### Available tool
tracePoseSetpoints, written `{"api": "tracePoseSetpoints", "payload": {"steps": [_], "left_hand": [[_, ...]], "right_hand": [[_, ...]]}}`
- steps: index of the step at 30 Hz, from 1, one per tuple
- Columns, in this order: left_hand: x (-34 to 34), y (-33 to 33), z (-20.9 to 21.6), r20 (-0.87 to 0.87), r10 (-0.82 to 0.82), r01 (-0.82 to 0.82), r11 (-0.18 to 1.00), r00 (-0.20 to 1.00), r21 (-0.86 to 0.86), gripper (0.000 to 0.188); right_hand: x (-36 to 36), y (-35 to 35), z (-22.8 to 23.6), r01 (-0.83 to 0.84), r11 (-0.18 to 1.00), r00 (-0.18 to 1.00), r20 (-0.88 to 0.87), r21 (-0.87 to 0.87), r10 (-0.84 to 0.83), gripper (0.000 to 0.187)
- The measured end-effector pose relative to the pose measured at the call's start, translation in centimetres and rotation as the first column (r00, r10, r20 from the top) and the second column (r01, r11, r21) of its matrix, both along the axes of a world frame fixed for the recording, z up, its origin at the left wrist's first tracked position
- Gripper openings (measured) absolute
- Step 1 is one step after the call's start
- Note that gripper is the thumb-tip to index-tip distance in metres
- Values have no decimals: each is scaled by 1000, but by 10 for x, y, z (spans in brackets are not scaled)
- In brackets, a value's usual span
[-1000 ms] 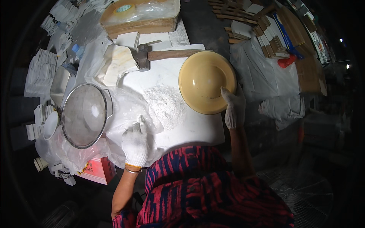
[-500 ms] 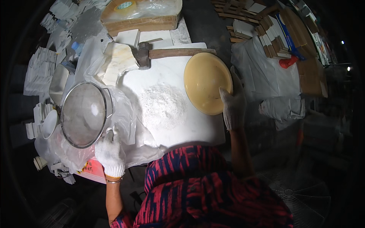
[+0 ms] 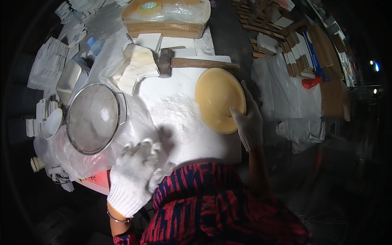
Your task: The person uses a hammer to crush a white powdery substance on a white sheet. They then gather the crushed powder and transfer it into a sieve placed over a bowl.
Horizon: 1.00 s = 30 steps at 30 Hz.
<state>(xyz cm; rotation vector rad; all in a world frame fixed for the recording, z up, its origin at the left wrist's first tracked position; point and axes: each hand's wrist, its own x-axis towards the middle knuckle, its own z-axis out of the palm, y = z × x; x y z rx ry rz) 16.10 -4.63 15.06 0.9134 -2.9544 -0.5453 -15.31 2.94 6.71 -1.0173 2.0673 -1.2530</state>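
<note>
My right hand (image 3: 250, 122), in a white knit glove, grips a pale yellow bowl (image 3: 218, 100) by its right edge, thumb laid over the rim. The bowl is tilted at the right side of a white board (image 3: 226, 147). Left of it, a low heap of white powder (image 3: 173, 114) lies on the board. My left hand (image 3: 136, 175), also gloved, hovers over clear plastic sheeting at the near left. Its fingers are loosely bent and apart, with nothing seen in them. Beyond it, a round metal sieve (image 3: 92, 118) with a wire handle rests on the plastic.
A hammer (image 3: 165, 63) with a wooden handle lies across the board's far edge, beside a broken marble slab (image 3: 136, 67). Farther back stands a cardboard box (image 3: 165, 29) with plastic and tape. A white bowl (image 3: 53, 123) sits at the left; wrapped stacks (image 3: 286, 87) stand at the right.
My left hand has moved from beside the sieve toward the right and up off the plastic. The bowl in my right hand has come slightly nearer to me.
</note>
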Motion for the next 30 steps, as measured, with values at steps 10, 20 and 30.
{"api": "tracePoseSetpoints", "payload": {"steps": [10,20,30], "left_hand": [[-94,-56,-153,-384,482,-519,855,787,10,69],[-104,-49,-180,-435,526,-589,808,731,-11,54],[-148,-17,-168,-540,677,-548,730,500,409,52]], "right_hand": [[3,-2,4,-65,997,998,16,37,64,76],[26,-6,-11,-145,987,976,-172,-74,131,79],[50,-5,-24,50,993,915,403,-103,-4,79]]}}
